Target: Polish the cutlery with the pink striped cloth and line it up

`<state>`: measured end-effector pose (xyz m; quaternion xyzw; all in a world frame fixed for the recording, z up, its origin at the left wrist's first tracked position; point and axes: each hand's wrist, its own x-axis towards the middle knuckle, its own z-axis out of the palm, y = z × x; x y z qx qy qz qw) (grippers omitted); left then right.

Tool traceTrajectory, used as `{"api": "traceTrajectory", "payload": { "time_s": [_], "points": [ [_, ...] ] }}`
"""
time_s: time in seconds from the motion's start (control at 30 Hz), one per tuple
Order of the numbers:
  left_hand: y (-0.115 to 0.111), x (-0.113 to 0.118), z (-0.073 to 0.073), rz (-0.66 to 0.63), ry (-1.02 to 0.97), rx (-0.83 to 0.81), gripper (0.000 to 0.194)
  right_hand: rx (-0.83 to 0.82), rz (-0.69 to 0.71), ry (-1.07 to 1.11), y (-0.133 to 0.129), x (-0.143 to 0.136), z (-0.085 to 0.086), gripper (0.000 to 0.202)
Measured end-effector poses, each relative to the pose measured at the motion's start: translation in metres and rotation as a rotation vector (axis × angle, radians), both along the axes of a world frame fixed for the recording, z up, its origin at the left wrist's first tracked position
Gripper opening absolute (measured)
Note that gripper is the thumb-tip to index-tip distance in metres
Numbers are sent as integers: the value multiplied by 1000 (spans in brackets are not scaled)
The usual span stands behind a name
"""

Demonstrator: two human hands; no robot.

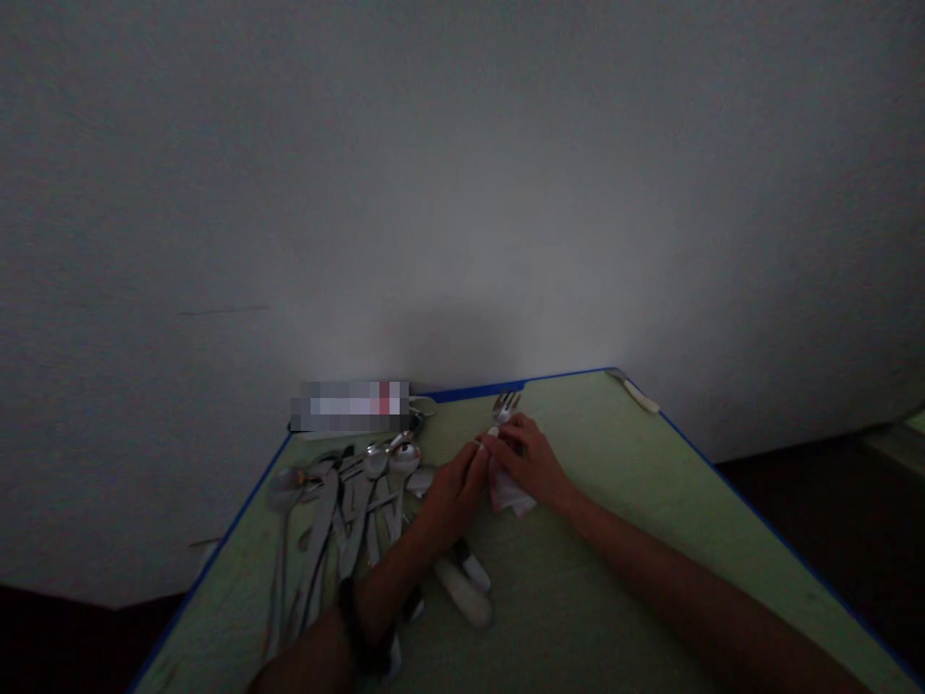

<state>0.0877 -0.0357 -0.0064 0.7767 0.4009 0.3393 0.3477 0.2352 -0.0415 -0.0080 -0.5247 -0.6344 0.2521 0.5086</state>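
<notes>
A fork (507, 405) points its tines away from me near the table's far edge, its lower part hidden by my fingers. My left hand (457, 490) is closed around its handle. Pressed close beside it, my right hand (531, 461) has its fingers closed on a crumpled whitish cloth (512, 497) at the fork's neck. The cloth hangs below the right fingers. Left of my hands lies a heap of metal cutlery, with a spoon (404, 457) on top and knives (324, 525) among the pieces. My left forearm covers part of the heap.
A green tabletop (621, 540) with blue edging meets a grey wall (506, 193). One light-handled piece of cutlery (640, 393) lies at the far right corner. A blurred-out box-like item (351, 407) sits at the far left. Pale handles (463, 593) stick out under my left wrist.
</notes>
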Motion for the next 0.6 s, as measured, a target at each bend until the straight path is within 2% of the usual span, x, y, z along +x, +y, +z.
{"api": "traceTrajectory", "payload": {
  "time_s": [0.13,0.2,0.27,0.33,0.43,0.53,0.6],
  "points": [
    [-1,1,0,-42,92,51,32,-268,129,460,1,-10,-6,32],
    [-1,1,-2,-41,139,64,34,-281,111,614,3,-6,-4,33],
    [0,2,-3,-57,163,69,32,-207,67,628,4,8,1,35],
    [1,1,-3,-85,180,68,28,-101,-5,415,6,33,8,36],
    [2,1,-2,-103,211,67,26,-46,-205,-145,6,81,17,35],
    [3,0,-4,-103,220,80,26,-219,-380,-718,5,122,16,31],
    [4,0,-5,-99,222,96,26,-319,-467,-963,2,138,11,34]
  ]
}}
